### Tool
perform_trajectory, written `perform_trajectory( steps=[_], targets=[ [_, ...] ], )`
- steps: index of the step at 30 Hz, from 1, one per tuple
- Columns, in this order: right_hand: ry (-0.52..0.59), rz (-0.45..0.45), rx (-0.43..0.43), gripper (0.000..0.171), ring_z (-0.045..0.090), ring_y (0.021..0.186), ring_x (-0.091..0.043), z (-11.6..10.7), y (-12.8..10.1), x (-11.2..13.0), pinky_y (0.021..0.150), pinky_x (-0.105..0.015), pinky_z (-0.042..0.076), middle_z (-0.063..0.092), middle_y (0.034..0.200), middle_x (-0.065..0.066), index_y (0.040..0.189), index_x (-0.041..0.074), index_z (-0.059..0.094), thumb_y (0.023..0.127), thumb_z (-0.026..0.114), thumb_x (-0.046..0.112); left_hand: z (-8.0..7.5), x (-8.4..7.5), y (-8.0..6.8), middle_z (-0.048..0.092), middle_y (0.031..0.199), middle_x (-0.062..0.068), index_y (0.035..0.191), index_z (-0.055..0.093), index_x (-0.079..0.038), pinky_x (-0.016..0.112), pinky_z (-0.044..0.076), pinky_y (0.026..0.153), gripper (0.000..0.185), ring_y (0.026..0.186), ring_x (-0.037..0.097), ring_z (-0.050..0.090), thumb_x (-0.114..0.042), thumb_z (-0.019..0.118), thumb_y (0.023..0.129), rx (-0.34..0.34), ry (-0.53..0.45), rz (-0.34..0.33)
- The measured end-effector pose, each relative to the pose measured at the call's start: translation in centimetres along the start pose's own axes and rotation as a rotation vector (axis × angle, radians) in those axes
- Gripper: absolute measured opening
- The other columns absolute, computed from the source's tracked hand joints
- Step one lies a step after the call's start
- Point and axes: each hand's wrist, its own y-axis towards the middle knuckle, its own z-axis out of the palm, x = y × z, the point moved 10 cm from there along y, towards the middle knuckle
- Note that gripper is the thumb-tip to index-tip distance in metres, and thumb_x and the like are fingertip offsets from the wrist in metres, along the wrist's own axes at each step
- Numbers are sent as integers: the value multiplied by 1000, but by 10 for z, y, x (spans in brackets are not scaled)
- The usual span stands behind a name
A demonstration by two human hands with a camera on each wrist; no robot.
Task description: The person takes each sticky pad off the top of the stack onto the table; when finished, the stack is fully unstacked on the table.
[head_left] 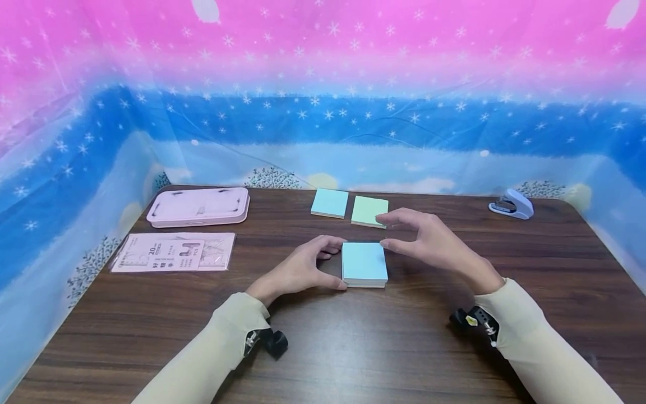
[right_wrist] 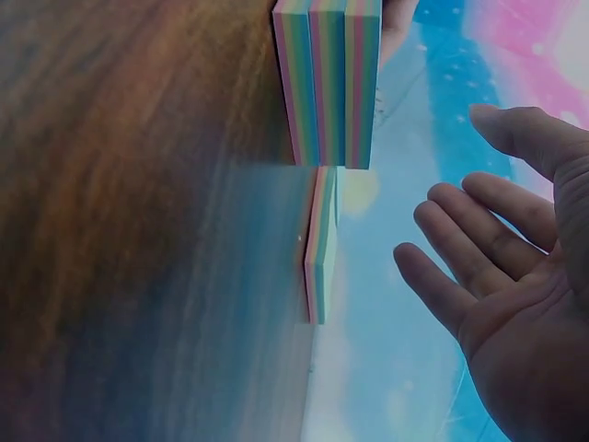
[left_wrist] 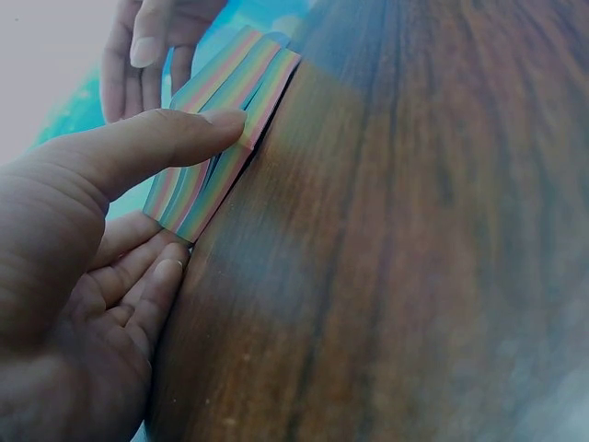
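Observation:
A stack of pastel sticky-note pads (head_left: 364, 264), light blue on top, lies at the middle of the brown table (head_left: 353, 348). My left hand (head_left: 334, 265) holds its left side, thumb at the near corner and fingers at the far corner. In the left wrist view the thumb (left_wrist: 156, 147) presses on the striped edge of the stack (left_wrist: 235, 92). My right hand (head_left: 382, 232) hovers open just above the stack's far right corner, not touching it. In the right wrist view its fingers (right_wrist: 460, 267) are spread apart from the stack (right_wrist: 328, 83).
A blue pad (head_left: 330, 202) and a green pad (head_left: 370, 211) lie behind the stack. A pink case (head_left: 198, 206) and a flat packet (head_left: 174, 252) lie at the left. A small stapler (head_left: 511, 203) sits at the far right. A starry plastic sheet walls the table.

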Motion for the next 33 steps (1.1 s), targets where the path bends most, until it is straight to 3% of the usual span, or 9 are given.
perform_trajectory(
  steps=[10, 16, 22, 33],
  targets=[
    [36, 36, 55, 56, 59, 134, -28, 11, -3, -5, 110, -56, 48, 64, 145, -4, 146, 12, 64, 97, 82, 30, -1, 3, -1, 59, 145, 4, 152, 54, -10, 37, 44, 115, 85, 133, 22, 56, -24, 95, 79, 13, -2, -12],
    [39, 87, 122, 66, 55, 138, -30, 17, -5, -12, 112, -57, 46, 61, 149, -4, 150, 14, 61, 93, 85, 36, 0, 3, 1, 59, 145, 4, 152, 54, -11, 38, 44, 114, 84, 132, 22, 56, -25, 94, 79, 17, -3, -11],
    [30, 81, 213, 73, 49, 144, -33, 30, -6, -13, 114, -61, 43, 57, 153, -9, 152, 12, 59, 89, 88, 38, -1, 4, 0, 59, 145, 5, 151, 54, -10, 38, 45, 114, 84, 132, 22, 56, -24, 95, 79, 12, 0, -6],
    [12, 104, 327, 84, 50, 142, -31, 39, -12, -15, 114, -58, 44, 56, 153, -7, 155, 13, 56, 85, 91, 43, 0, 1, 0, 59, 145, 6, 152, 54, -9, 39, 45, 115, 84, 132, 24, 56, -24, 95, 79, 12, -3, -1]
  ],
)
